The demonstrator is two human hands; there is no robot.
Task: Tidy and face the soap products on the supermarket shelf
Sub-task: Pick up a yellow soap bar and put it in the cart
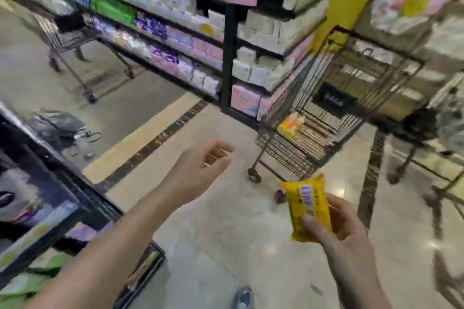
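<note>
Holding a yellow soap pack (pixel 308 208), right hand (pixel 344 231) pinching it, lower right of frame.
Left hand (pixel 198 170) centre frame, fingers loosely curled, empty; wire cart (pixel 313 113) beyond.

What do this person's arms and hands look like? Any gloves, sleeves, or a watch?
Both arms are bare for as much of them as the head view shows, with no sleeve in sight. The left hand and the right hand wear no gloves. No watch, bracelet or ring shows on either wrist or on the visible fingers, though the picture is somewhat blurred, so small items could be missed.
</note>
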